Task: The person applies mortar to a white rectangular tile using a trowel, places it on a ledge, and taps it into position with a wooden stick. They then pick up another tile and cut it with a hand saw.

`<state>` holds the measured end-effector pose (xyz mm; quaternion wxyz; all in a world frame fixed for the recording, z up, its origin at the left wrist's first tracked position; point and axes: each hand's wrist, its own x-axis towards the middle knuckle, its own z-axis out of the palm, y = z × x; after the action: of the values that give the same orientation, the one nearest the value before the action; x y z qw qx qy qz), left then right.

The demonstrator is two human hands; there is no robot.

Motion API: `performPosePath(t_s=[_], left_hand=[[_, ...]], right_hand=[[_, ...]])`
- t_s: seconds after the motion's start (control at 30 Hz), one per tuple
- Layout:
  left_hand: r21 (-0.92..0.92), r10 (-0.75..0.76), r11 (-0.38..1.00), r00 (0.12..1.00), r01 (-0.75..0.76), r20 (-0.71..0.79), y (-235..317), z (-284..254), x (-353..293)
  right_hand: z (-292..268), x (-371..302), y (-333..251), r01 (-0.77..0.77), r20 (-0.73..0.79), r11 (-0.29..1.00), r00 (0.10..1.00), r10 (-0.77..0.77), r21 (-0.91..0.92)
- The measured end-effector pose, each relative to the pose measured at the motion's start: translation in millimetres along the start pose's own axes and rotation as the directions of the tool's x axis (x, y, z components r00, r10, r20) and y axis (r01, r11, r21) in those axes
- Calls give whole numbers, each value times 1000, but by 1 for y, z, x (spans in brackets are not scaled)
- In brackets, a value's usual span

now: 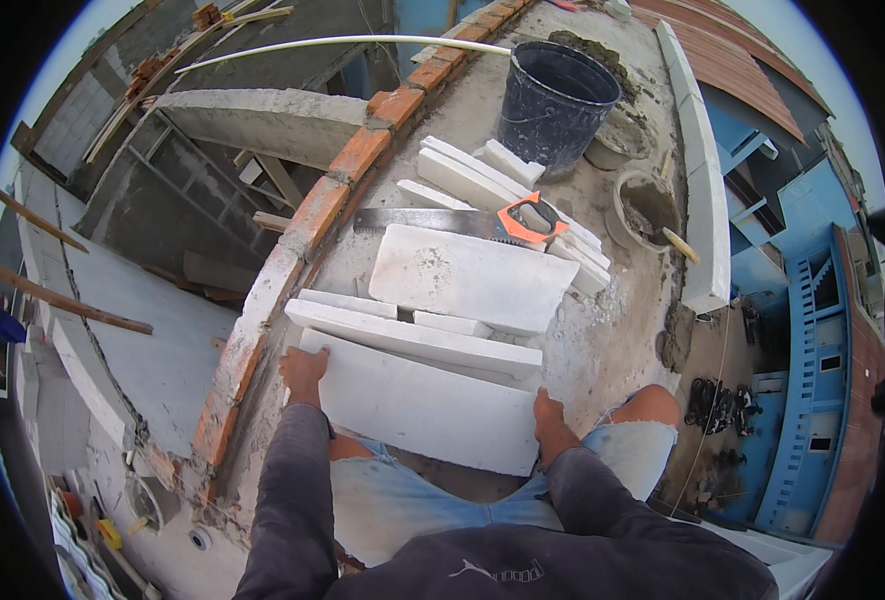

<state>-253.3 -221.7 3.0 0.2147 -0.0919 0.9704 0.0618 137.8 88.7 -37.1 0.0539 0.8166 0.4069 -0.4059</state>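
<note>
I crouch over a white lightweight concrete block (418, 405) with its broad face turned up toward me. My left hand (305, 376) is closed on its left end, with the thumb on the top edge. At the right end, my right hand (555, 422) grips the other side. Just beyond lies a long narrow white block (413, 338), close against the held one. Further off, a hand saw (443, 222) with an orange and black handle rests across a wide white slab (473, 275) and some cut strips (493, 178).
A black bucket (553, 110) stands at the far end, beside mortar-smeared basins (646, 210), one with a wooden-handled tool (681, 245). A low brick edge (313, 215) runs along the left, above a drop. White blocks (705, 250) line the right edge, above a yard far below.
</note>
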Motion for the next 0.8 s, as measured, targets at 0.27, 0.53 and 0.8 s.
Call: performPosePath(t_s=[0.27,0.53,0.8], left_hand=[[-163,154,978,977,-129,150,-26,12,45],[-603,259,789,954,-119,151,-65,-37,0],[-591,361,716,922,-372,-142,19,-127,-36]], right_hand=[[-7,5,17,-5,265,976,963,-55,219],[-46,-82,14,121,25,932,990,-137,342],[-79,-77,-23,308,-86,719,941,-328,624]])
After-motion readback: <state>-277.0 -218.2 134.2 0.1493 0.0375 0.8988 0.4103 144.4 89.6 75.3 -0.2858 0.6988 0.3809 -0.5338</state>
